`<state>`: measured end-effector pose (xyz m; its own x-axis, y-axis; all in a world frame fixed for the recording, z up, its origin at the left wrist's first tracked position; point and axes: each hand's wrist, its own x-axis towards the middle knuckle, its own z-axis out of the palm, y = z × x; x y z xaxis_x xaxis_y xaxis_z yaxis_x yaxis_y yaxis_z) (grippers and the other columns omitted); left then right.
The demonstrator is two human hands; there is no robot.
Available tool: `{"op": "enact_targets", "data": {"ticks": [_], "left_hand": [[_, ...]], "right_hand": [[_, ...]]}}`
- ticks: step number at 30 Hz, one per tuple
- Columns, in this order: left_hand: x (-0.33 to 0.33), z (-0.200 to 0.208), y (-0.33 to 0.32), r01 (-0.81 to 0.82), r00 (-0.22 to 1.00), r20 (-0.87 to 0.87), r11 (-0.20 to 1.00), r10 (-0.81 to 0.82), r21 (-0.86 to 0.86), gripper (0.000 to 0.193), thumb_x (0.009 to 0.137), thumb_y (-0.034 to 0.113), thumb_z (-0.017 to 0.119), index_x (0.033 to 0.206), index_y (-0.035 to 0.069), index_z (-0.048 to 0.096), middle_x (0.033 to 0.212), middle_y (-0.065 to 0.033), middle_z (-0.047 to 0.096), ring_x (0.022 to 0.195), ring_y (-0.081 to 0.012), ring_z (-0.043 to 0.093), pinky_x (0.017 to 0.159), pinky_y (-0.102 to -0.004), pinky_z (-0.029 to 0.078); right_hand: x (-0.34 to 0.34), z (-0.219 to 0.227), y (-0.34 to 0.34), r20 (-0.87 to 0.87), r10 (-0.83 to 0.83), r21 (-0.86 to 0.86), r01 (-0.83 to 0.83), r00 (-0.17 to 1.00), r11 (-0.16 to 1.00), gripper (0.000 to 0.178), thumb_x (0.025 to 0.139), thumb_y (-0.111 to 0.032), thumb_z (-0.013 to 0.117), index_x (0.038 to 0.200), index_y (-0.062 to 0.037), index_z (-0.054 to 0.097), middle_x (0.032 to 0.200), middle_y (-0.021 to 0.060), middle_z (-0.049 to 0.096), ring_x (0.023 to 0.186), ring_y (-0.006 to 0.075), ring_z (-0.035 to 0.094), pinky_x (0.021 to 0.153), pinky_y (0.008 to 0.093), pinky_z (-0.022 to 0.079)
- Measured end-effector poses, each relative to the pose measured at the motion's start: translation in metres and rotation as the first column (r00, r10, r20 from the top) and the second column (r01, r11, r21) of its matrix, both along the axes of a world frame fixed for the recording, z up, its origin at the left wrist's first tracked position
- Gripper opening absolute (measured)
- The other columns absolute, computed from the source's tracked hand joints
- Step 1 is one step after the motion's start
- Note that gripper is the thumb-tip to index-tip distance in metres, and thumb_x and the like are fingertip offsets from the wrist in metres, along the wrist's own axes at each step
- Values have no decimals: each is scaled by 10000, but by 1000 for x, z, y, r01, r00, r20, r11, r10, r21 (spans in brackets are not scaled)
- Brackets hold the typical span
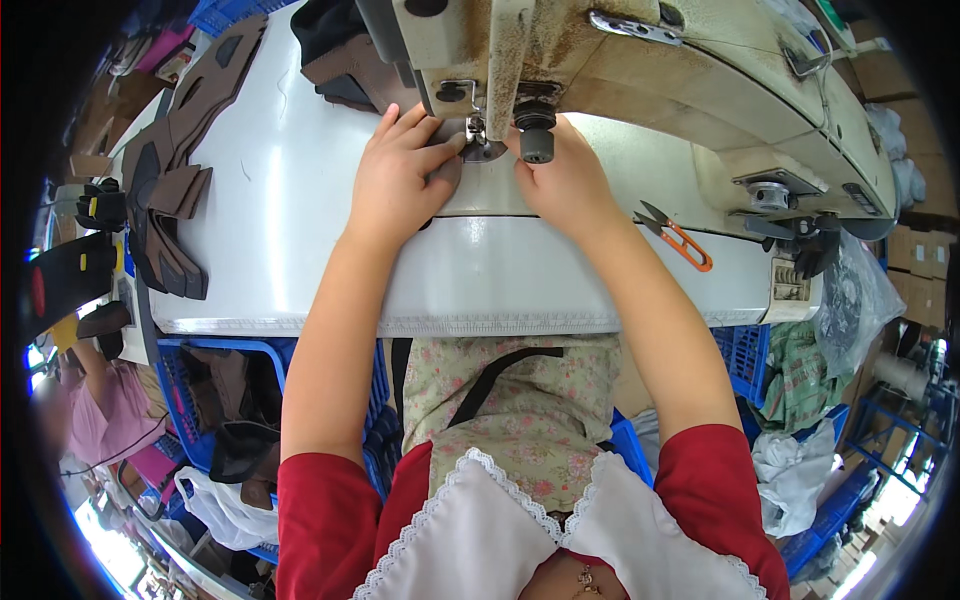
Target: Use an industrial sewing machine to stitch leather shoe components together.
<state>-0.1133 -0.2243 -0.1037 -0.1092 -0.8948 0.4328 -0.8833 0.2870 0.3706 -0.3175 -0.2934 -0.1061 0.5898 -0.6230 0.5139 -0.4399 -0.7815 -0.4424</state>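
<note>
Under the head of a sewing machine (600, 60), brown material with black parts, cut like shoe uppers (365, 65), runs back from the presser foot (476, 128). My left hand (400, 180) holds the near end of it down on the white bed, fingers bent over it, index fingertip beside the foot. To the right of the needle is my right hand (565, 180); its fingers disappear behind the machine head, so their grip is hidden. Orange-handled thread snips (685, 245) lie on the bed to the right of my right wrist, blades apart.
A row of brown and black cut pieces (170, 190) lies along the table's left side. Below the front edge stand blue crates (225, 345) with dark pieces and a white plastic bag (230, 510). Clear plastic (860, 290) hangs at the right. Another person's pink sleeve (110, 415) shows far left.
</note>
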Motion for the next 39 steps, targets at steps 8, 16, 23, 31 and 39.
{"op": "enact_targets", "data": {"ticks": [8,16,23,31,39], "left_hand": [[-1,0,-1,1,1000,-22,1000,-1,-2,259,748,123,707,996,95,780,1171,-106,685,1250,-289,552,1134,-493,339],[0,-1,0,-3,1000,-4,1000,3,-19,252,760,128,706,999,95,777,1162,-106,685,1246,-291,553,1135,-492,337],[-1,4,-1,15,1000,18,1000,-15,-12,253,776,126,694,1015,75,759,1092,-100,669,1149,-297,567,1125,-493,339],[-2,4,-1,28,999,23,998,-27,-58,237,773,111,689,996,63,750,1077,-107,658,1101,-303,569,1117,-516,344],[-2,4,0,24,1000,17,999,-23,-46,237,774,113,686,997,63,751,1098,-123,660,1091,-303,574,1118,-520,339]], "right_hand": [[0,1,0,-6,12,-29,-12,1000,1000,97,783,-47,629,868,-13,662,945,77,586,1006,288,576,880,411,501],[-2,-4,-2,-8,0,2,0,1000,1000,133,753,-27,618,878,-24,660,927,90,579,988,301,575,867,416,506],[-19,38,28,62,34,190,-45,997,981,207,800,-64,633,992,-39,707,975,109,683,906,324,640,809,408,531],[-283,187,1,400,-526,-136,616,751,776,257,993,-120,578,1205,-7,673,1207,101,680,1093,190,632,957,277,463],[-387,152,-129,132,-786,284,737,604,613,555,987,-439,568,1270,37,608,1236,167,667,1160,281,611,1020,331,424]]}}
